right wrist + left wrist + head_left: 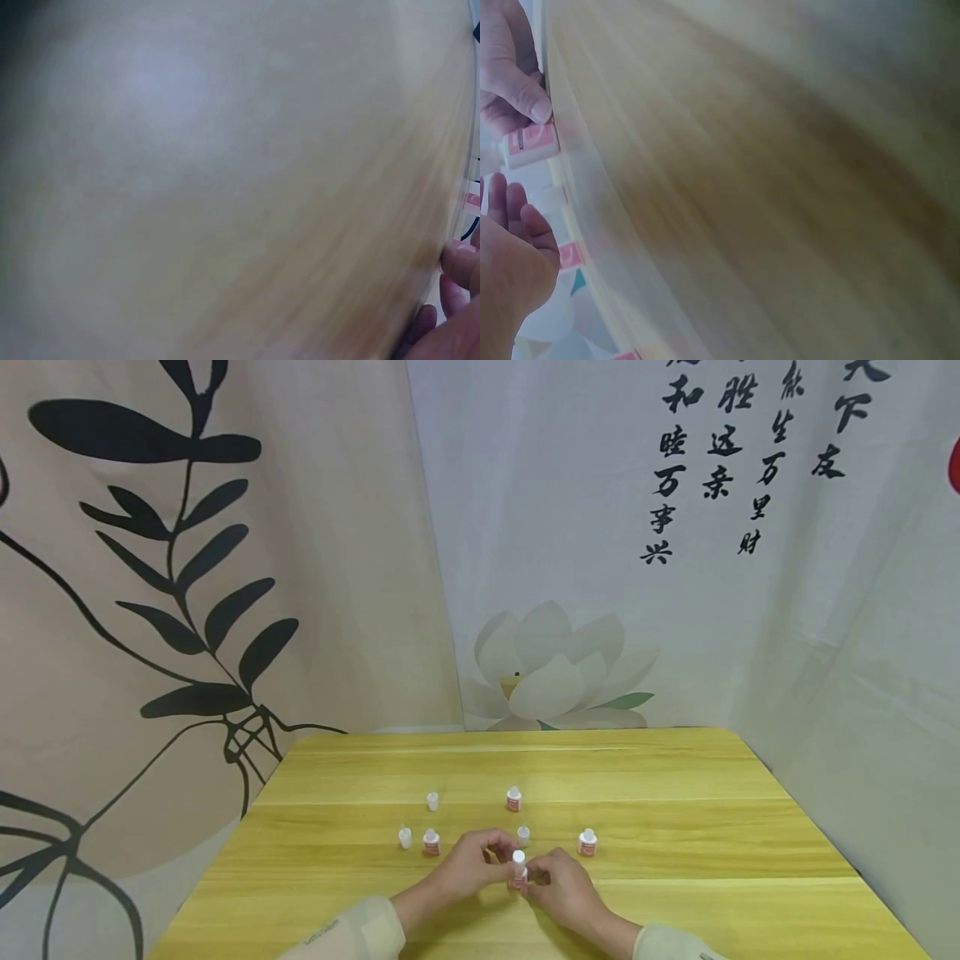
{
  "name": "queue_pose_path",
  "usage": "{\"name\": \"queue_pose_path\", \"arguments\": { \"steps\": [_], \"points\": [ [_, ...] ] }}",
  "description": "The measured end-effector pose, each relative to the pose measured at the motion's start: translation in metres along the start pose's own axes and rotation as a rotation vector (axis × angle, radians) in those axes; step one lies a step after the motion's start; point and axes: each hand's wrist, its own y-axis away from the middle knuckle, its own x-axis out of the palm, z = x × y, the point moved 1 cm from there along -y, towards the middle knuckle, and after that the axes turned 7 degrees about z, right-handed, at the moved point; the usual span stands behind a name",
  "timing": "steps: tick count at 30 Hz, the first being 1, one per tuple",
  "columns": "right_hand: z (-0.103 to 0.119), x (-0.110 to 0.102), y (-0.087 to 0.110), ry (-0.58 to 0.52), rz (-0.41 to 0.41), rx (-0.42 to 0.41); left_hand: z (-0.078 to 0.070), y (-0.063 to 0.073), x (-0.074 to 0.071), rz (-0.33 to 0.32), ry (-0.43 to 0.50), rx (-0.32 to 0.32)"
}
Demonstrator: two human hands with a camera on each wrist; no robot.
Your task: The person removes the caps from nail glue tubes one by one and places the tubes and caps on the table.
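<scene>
Near the front of the table, a small white bottle with a pink label (517, 882) stands upright between both hands. My right hand (564, 887) pinches its lower part from the right. From the left, my left hand (474, 862) curls its thumb and fingers at the bottle's white cap (518, 857). In the left wrist view, the right hand (510, 71) grips the labelled body (532, 142), while the left hand (517, 262) has curled fingers beside the blurred top. The right wrist view catches only the curled fingers of the right hand (454, 307) at its lower right edge.
Labelled bottles stand behind the hands at left (431, 842), back (513, 800) and right (587, 842). Small whitish pieces with narrow tips are at the left (405, 837), farther back (432, 802) and just behind the hands (523, 836). All are on the wooden table (675, 793).
</scene>
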Motion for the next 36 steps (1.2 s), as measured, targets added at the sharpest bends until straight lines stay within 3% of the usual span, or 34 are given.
{"name": "queue_pose_path", "arguments": {
  "steps": [26,33,36],
  "points": [
    [0.000,0.001,0.000,-0.004,-0.009,0.005,0.001,0.000,0.001,-0.016,-0.008,-0.029],
    [-0.001,0.001,-0.001,0.008,-0.012,-0.001,-0.013,0.004,0.000,-0.021,-0.013,-0.003],
    [0.000,0.001,0.000,0.010,-0.012,-0.001,-0.004,0.001,0.000,-0.015,-0.029,0.000]
  ]
}}
